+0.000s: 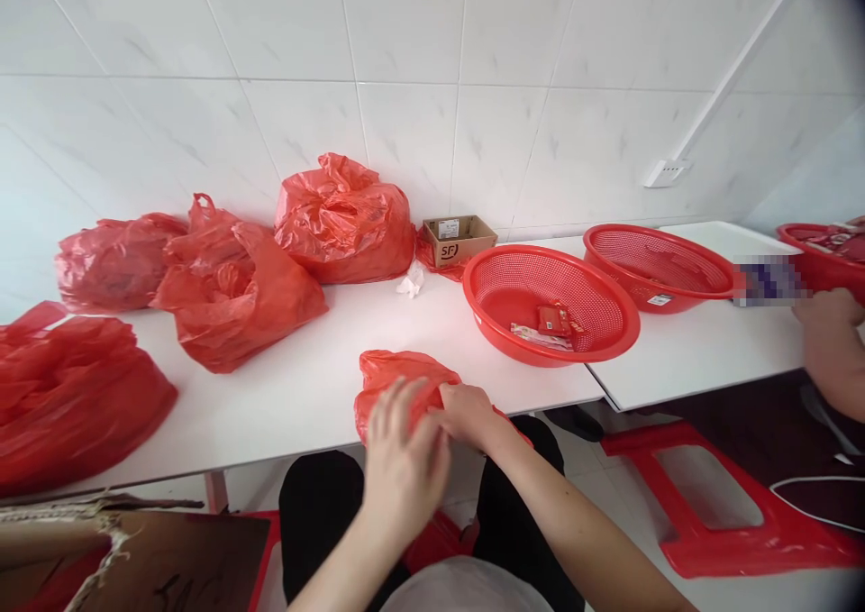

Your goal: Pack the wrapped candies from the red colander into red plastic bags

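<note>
At the table's front edge, right before me, lies a crumpled red plastic bag (pixel 385 370). My right hand (pixel 466 414) has its fingers closed on the bag's near side. My left hand (pixel 404 445) is raised in front of the bag, its fingers apart and slightly curled, a little blurred; nothing shows in it. Whether its fingertips touch the plastic I cannot tell. Beyond my right hand stands a red perforated basket (pixel 487 292) with a few small red and pale packets (pixel 554 321) inside.
Several full red bags (pixel 344 224) line the left and back of the white table (pixel 270 414). A small cardboard box (pixel 466 242), crumpled tissue (pixel 411 280) and second basket (pixel 655 278) stand behind. Another person's hand (pixel 831 310) is at far right, above a red stool (pixel 716 504). An open carton (pixel 182 553) is lower left.
</note>
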The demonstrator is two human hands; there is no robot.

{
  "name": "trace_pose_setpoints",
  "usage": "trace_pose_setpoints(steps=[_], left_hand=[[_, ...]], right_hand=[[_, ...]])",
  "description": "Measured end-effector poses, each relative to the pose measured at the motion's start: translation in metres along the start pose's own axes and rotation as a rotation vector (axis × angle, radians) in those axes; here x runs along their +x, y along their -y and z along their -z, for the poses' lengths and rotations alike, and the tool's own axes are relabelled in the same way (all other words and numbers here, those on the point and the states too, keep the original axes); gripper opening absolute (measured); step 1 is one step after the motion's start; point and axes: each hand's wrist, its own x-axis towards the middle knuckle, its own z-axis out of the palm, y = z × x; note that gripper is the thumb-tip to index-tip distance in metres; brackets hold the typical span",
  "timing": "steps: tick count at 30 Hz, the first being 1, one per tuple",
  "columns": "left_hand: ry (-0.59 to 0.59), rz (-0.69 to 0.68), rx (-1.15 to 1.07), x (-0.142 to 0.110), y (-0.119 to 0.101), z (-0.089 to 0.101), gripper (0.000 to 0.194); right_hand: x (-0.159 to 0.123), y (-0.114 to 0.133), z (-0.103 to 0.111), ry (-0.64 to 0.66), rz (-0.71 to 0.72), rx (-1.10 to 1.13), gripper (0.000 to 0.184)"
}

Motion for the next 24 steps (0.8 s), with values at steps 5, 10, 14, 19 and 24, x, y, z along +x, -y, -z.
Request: trace_pose_setpoints(steps=[5, 10, 14, 19, 24], left_hand=[[0.170, 0.237, 0.331, -0.002, 0.013, -0.052, 0.028], [0.106, 0.373, 0.427, 0.032, 0.090, -0.029, 0.030], [0.137, 0.415, 0.444, 0.042, 0.124, 0.005, 0.034], [0.349, 0.229, 0.305, 0.023, 0.118, 0.026, 0.047], [0.262, -0.051, -0.052, 0.008, 0.094, 0.038, 0.051]], right_hand=[[-0.005, -0.001, 0.004, 0.040, 0.028, -0.005, 0.034], [-0.011, -0.006, 0.004, 0.064, 0.024, -0.006, 0.063], [-0.011, -0.020, 0.019, 0.083, -0.022, -0.047, 0.066], [-0.019, -0.048, 0.048, 0.057, -0.067, -0.074, 0.056], [-0.035, -0.060, 0.071, 0.005, 0.021, 0.062, 0.065]])
